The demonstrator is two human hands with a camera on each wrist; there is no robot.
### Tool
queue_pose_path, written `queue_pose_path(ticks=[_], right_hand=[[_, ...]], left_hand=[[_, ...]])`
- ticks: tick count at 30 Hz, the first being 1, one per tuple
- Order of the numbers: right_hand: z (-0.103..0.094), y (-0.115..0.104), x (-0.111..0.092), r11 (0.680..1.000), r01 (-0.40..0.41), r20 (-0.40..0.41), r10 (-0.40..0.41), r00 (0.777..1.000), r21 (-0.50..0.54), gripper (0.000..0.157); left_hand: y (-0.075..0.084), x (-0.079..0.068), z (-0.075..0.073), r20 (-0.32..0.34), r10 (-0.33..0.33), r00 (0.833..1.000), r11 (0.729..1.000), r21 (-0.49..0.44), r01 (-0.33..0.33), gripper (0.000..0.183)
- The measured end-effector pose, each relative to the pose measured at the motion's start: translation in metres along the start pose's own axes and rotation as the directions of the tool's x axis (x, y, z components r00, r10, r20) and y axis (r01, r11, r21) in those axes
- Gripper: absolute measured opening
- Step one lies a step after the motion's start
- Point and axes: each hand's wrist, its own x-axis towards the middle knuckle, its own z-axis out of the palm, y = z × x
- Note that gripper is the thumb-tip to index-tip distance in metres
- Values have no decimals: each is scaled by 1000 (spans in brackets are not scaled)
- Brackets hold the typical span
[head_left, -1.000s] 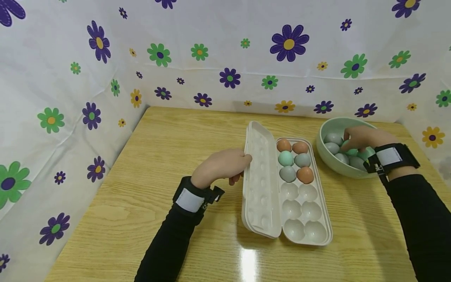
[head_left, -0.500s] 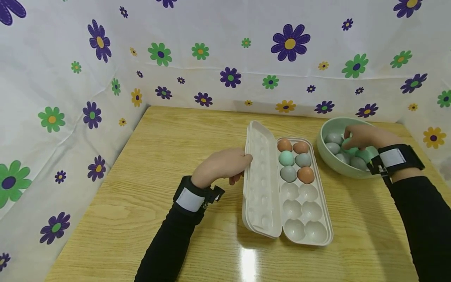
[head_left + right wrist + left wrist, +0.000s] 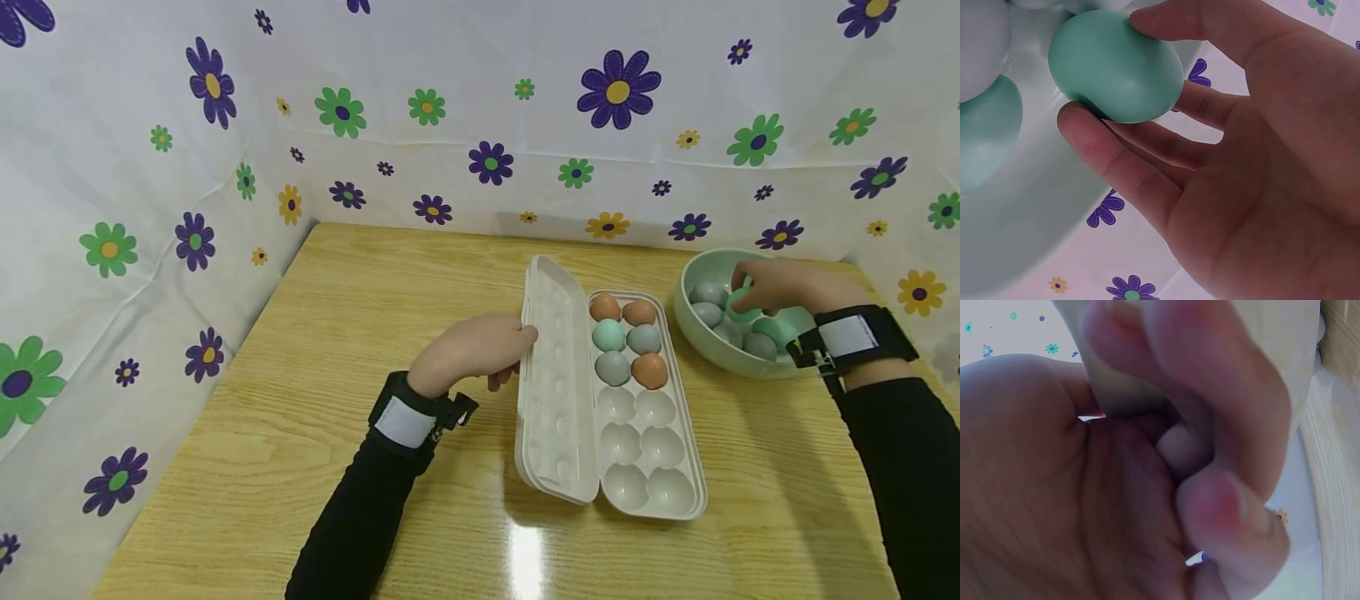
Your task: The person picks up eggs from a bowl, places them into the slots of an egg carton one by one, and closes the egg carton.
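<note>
My left hand [image 3: 476, 354] grips the edge of the raised lid [image 3: 558, 392] of a white egg carton [image 3: 663, 448]. In the left wrist view its fingers curl round the pale lid edge. Brown, grey and green eggs fill the carton's far cups, while several near cups are bare. Over the light green bowl [image 3: 712, 350], my right hand [image 3: 795, 283] pinches a green egg [image 3: 1116, 65] between thumb and fingers. Other grey eggs [image 3: 708, 293] and a green egg [image 3: 985, 140] lie in the bowl, partly hidden by the hand.
The bowl stands just right of the carton on a wooden table [image 3: 300, 400]. A white cloth [image 3: 450, 50] with printed flowers hangs behind the table and along its left side.
My right hand has lifted the green egg slightly off the other eggs in the bowl, and its wrist has shifted a little right. The left hand keeps its hold on the lid.
</note>
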Motion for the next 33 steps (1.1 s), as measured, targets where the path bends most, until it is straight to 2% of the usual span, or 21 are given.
queue_pose_path(ticks=[8, 17, 26, 33], right_hand=[[1, -5, -5, 1000, -11, -1, 11, 1000, 1, 47], [8, -16, -20, 1000, 15, -107, -17, 994, -26, 45], [12, -28, -32, 996, 44, -168, -56, 984, -76, 43], [13, -36, -39, 995, 36, -186, -53, 981, -95, 42]], left_hand=[[0, -1, 0, 2, 3, 1000, 1000, -6, -3, 40], [2, -2, -1, 7, -8, 1000, 1000, 5, 8, 41], [2, -1, -1, 2, -3, 1000, 1000, 8, 3, 41], [3, -3, -1, -4, -3, 1000, 1000, 11, 3, 41]])
